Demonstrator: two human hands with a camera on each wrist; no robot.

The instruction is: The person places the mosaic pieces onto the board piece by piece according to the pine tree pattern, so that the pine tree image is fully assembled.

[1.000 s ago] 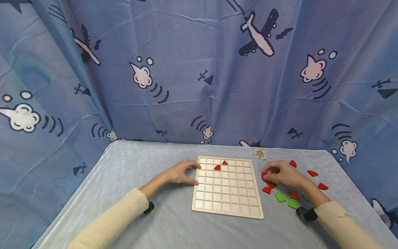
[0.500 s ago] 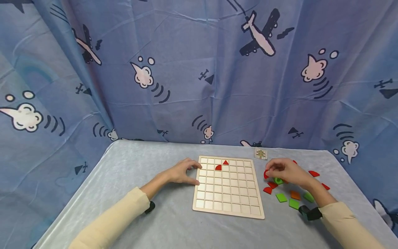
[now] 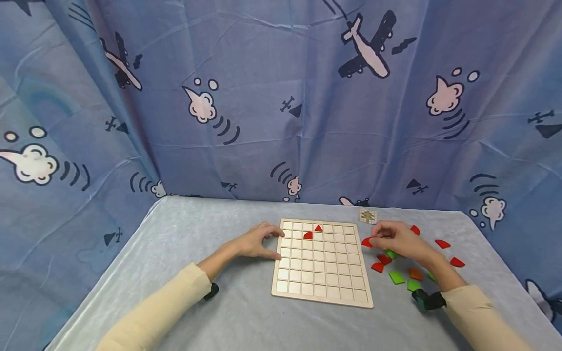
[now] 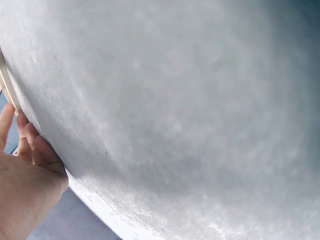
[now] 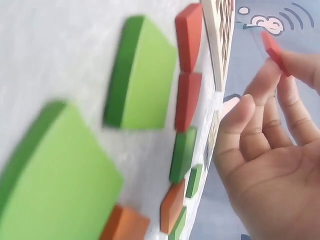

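Observation:
My right hand (image 3: 401, 241) pinches a red quarter-circle piece (image 3: 367, 242) between thumb and fingertips, just off the right edge of the wooden grid board (image 3: 320, 303). The right wrist view shows that red piece held up off the table, edge-on. At the board's left edge rests my left hand (image 3: 256, 240), thumb and fingers spread apart, tips touching the rim. On the board sit a red triangle (image 3: 318, 228) in the top row and a red quarter-circle tile (image 3: 308, 235) in the row below. In the left wrist view, fingertips meet the board's edge (image 4: 10, 90).
Loose red, green and orange pieces lie right of the board, among them a green piece (image 3: 397, 278), an orange piece (image 3: 415, 274) and a red piece (image 3: 457, 262). A small patterned card (image 3: 368, 215) lies behind the board's far right corner. A blue printed curtain (image 3: 246, 97) hangs behind the table.
My right hand has lifted the red quarter-circle piece out of the loose pieces and moved it left toward the board. The left hand and the board have stayed put.

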